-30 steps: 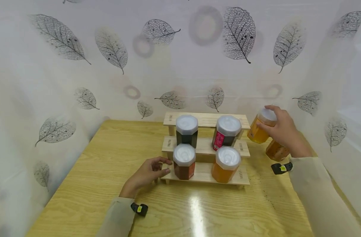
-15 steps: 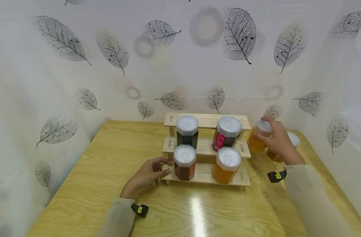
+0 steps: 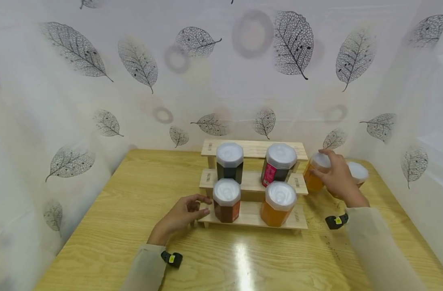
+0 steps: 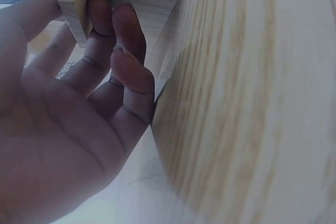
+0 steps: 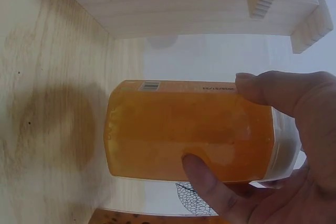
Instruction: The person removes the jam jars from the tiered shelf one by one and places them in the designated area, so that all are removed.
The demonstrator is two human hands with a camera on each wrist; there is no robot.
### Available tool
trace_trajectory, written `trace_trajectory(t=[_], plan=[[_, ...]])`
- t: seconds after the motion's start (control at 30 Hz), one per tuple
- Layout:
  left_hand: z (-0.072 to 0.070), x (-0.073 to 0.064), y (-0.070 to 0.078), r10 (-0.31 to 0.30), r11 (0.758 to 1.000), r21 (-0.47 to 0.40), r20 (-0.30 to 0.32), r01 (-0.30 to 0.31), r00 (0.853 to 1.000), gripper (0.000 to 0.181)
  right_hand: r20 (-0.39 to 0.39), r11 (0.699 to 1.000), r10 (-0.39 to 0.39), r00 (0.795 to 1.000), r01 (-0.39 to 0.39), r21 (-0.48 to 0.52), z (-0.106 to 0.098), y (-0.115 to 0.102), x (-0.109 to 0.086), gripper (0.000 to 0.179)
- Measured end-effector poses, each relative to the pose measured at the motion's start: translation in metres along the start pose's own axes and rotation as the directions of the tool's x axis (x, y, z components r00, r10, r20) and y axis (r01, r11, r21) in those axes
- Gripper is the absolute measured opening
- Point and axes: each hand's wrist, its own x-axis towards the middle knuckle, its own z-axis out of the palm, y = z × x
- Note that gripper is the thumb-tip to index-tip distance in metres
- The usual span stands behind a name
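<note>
My right hand [image 3: 339, 178] grips an octagonal amber jar [image 5: 189, 135] with a white lid, thumb and fingers on opposite sides near the lid. The jar is upright beside the right end of the three-step wooden rack [image 3: 252, 147], its base close over the table. At the rack's left end, my left hand [image 3: 181, 214] holds the end of the lowest step, its fingers curled around the wood in the left wrist view. Nearest to it on that step stands a reddish-brown jar [image 3: 226, 201]; an orange jar [image 3: 277, 204] shares the step.
Two dark jars, one plain [image 3: 230, 161] and one with a pink label [image 3: 278, 163], stand on the middle step. Another white-lidded jar [image 3: 358, 171] is on the table behind my right hand. A leaf-print curtain [image 3: 221, 81] encloses the table [image 3: 134, 194].
My right hand has moved down and slightly left, lowering the amber jar beside the rack. The lid of the jar behind it has come into view. My left hand stays put.
</note>
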Motion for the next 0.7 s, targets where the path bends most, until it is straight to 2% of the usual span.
trace_trajectory(t=[0.3, 0.7], plan=[[0.001, -0.001, 0.000, -0.005, 1.000, -0.008, -0.002, 0.005, 1.000, 0.028, 0.007, 1.000, -0.004, 1.000, 0.004, -0.001, 0.005, 0.007, -0.002, 0.072], [0.000, 0.000, -0.001, 0.022, 1.000, 0.006, 0.002, -0.022, 1.000, 0.028, -0.036, 0.999, -0.050, 0.998, 0.049, -0.023, 0.012, 0.012, -0.004, 0.071]])
